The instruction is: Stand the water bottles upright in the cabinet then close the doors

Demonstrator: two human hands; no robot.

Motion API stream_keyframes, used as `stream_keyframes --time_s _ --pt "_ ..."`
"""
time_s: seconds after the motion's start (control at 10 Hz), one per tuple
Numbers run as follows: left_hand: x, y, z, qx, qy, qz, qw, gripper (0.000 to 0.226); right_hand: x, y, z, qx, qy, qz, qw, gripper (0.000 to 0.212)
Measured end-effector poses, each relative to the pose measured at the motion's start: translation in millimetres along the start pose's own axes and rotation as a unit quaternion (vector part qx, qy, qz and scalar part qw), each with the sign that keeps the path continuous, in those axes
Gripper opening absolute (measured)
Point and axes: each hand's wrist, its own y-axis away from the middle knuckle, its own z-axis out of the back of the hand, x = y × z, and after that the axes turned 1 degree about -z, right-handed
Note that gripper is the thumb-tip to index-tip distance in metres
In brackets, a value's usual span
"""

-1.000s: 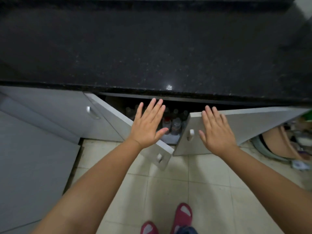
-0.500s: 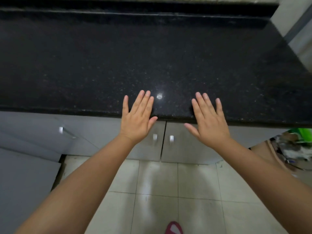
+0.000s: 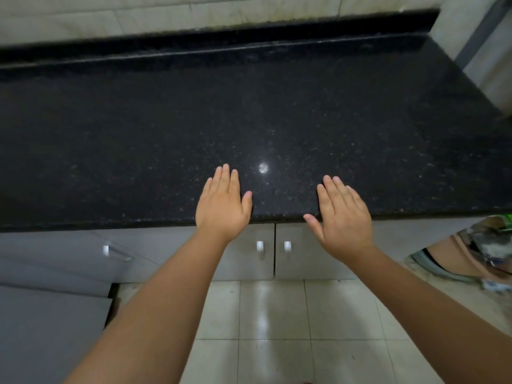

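Both grey cabinet doors are shut under the black counter: the left door [image 3: 249, 261] and the right door [image 3: 307, 259] meet at a thin seam, each with a small white handle beside it. The water bottles are hidden behind them. My left hand [image 3: 223, 206] is flat and open, fingers together, hovering over the counter's front edge above the left door. My right hand [image 3: 343, 217] is also open and empty, over the edge above the right door. Neither hand touches a door.
A black speckled granite counter [image 3: 249, 120] fills the upper view, with a tiled wall behind. Another grey cabinet door with a handle [image 3: 106, 250] is at the left. Pale floor tiles [image 3: 271, 328] lie below. A cluttered basin [image 3: 471, 253] sits on the floor at the right.
One second ago both doors stood ajar with bottles visible inside and my hands on them. The doors swung shut, and my hands have since risen off them to the counter edge.
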Motion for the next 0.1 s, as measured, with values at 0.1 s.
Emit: stream_keyframes --time_s 0.1 --pt "1.9 -2.3 -0.2 -0.007 -0.005 -0.009 1.000 0.058 -3.2 -3.4 11.5 -0.034 -0.135 -0.055 0.989 0.064"
